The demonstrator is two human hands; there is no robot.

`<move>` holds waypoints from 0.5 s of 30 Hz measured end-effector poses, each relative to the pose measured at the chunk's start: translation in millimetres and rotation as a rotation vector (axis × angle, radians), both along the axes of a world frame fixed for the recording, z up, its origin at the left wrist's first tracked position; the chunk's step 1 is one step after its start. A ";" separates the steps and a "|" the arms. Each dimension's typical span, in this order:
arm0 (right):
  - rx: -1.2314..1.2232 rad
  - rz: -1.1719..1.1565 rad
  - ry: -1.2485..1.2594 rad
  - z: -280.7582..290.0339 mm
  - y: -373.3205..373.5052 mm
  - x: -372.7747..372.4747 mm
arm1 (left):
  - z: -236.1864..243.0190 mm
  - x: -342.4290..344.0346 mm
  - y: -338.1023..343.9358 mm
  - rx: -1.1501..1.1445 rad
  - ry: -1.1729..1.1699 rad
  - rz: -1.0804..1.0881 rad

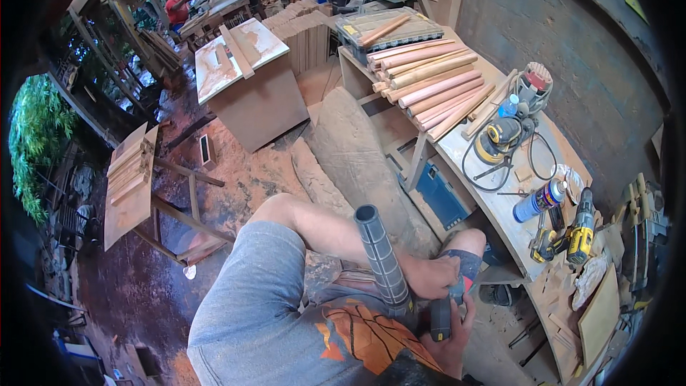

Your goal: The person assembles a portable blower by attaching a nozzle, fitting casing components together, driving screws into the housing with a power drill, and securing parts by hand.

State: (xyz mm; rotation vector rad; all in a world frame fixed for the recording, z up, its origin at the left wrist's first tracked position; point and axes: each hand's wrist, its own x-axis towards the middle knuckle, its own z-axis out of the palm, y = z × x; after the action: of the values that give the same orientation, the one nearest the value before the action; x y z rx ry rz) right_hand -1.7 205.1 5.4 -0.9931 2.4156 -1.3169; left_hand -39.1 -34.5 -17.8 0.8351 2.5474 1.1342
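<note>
My left hand (431, 276) lies in front of my lap with its fingers curled down; what they close on is mostly hidden. Just below it, my right hand (461, 332) wraps round a dark block that looks like a tool battery (441, 320). A small grey and red part (461, 286) shows between the two hands. Beside them a black ribbed tube (382, 254) with an open round end stands tilted against my body, its lower end near my shirt. Whether the tube and the block join, I cannot tell.
On the right bench (457, 144) lie rounded wooden rods (436, 82), a sander (498, 136), a spray can (537, 201) and a yellow drill (580, 232). A box-shaped table (261, 100) and a low stand (132, 186) with strips are left. Two people work far back.
</note>
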 end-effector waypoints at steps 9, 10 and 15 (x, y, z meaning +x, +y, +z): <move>-0.044 0.086 0.130 0.9 -1.2 -1.4 | -2.0 -14.1 -40.7 0.000 0.396 -0.107; -0.067 0.111 0.123 0.9 -1.5 -2.9 | -4.7 -19.4 -45.1 -0.022 0.503 -0.143; -0.074 0.139 0.078 -6.7 2.6 -7.7 | -2.2 -25.2 -49.2 -0.109 0.631 -0.256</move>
State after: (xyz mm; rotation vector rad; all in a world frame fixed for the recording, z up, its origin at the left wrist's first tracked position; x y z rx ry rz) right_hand -9.5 207.7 -1.3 -1.2291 2.3200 -1.3507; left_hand -64.4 -83.7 -20.0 1.6454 2.8103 0.7212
